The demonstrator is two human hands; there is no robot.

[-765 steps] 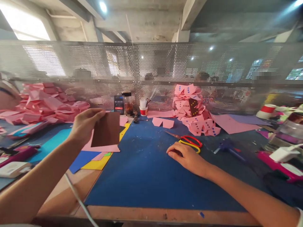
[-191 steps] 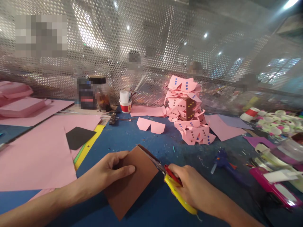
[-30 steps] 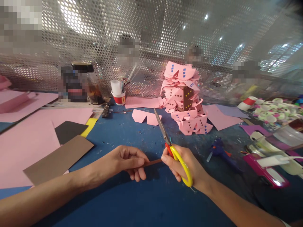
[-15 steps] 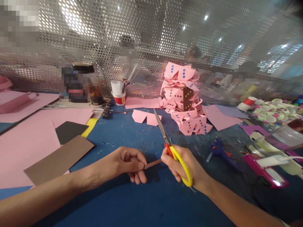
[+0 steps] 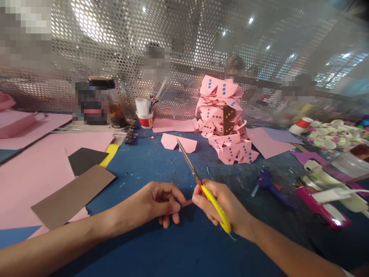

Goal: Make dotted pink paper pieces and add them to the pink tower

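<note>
My left hand (image 5: 161, 204) pinches one end of a narrow brown paper strip (image 5: 187, 203) between thumb and fingers. At the strip's other end is my right hand (image 5: 220, 200), its fingertips closed there. That same hand also holds scissors (image 5: 213, 203) with yellow and red handles, the closed blades pointing up and away to the left. Beyond the blades lies a notched pink paper piece (image 5: 187, 144). Left of my left hand, a brown paper sheet (image 5: 73, 196) rests over pink sheets (image 5: 34, 169).
A pile of folded pink paper pieces with coloured squares (image 5: 221, 111) stands at the back. On the right are a blue glue gun (image 5: 268, 184) and a magenta toy car (image 5: 321, 207). A red-and-white cup (image 5: 145, 120) holds brushes near the perforated metal wall (image 5: 184, 57).
My hands have come closer together, so less of the strip shows between them. The scissors have turned, their tip swinging left over the notched pink piece.
</note>
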